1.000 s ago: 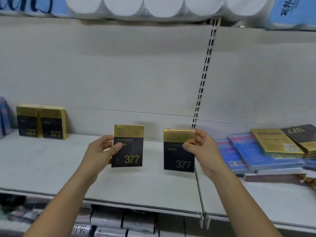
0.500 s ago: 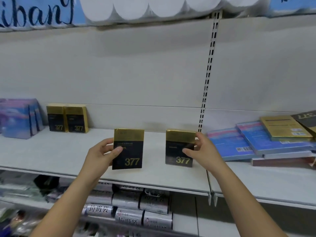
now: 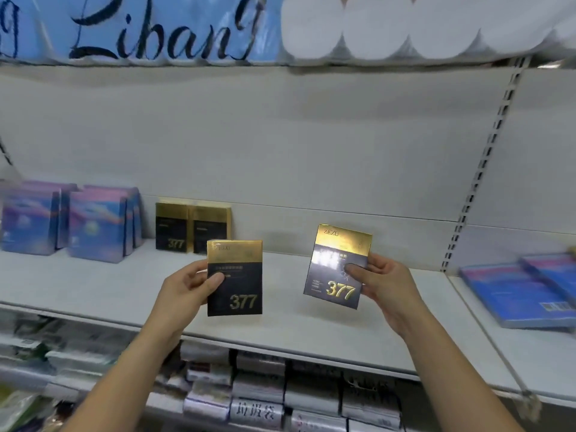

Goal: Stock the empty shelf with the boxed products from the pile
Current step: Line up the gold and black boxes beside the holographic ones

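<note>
Off the shelf point(image 3: 93, 285) since half a second ago, the right box point(image 3: 338, 266) has been lifted from where it stood and now tilts in the air, its top leaning right; the view has also swung left. Left of the standing pair point(image 3: 193, 227) of gold-and-black 377 boxes at the back of the shelf, purple-blue boxes point(image 3: 93, 226) stand upright, more of them in sight than before. Just right of the pair and in front of it, the left hand point(image 3: 184, 291) grips the left box point(image 3: 237, 285) as before, thumb on its face and fingers behind, holding it upright over the shelf. Farther right of the pair, the right hand point(image 3: 386, 282) pinches the right box by its right edge, thumb across the front. Well right of the pair, past the slotted upright point(image 3: 477, 182), flat blue boxes point(image 3: 514, 294) lie stacked.
</note>
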The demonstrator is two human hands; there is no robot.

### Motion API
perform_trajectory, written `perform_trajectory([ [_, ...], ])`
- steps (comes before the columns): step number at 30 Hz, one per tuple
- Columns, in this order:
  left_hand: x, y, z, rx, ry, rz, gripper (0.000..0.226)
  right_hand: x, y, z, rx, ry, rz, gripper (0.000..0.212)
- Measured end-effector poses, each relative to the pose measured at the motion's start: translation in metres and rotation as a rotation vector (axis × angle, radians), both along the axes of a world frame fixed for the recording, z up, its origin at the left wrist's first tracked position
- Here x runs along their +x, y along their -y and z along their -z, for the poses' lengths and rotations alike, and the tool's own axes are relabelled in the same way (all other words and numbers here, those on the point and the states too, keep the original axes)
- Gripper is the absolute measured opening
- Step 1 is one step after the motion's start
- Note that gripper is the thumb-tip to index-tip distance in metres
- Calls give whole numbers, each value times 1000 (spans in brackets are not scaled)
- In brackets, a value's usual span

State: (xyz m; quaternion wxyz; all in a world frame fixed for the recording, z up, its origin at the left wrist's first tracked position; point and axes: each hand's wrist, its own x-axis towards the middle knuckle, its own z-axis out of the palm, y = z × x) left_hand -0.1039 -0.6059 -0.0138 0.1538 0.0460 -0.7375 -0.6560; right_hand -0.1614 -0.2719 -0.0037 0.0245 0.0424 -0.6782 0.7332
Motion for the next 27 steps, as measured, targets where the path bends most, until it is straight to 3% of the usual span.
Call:
perform_trajectory([
  [9,-26,136,15,-18,75,17,29,-5,148,6,71,68,22,27],
  [17,-56,170,14,-35,118,-43,21,-43,196,3,192,46,-9,23],
  [27,-81,204,6,-50,85,-89,24,-81,249,4,178,31,-86,23],
])
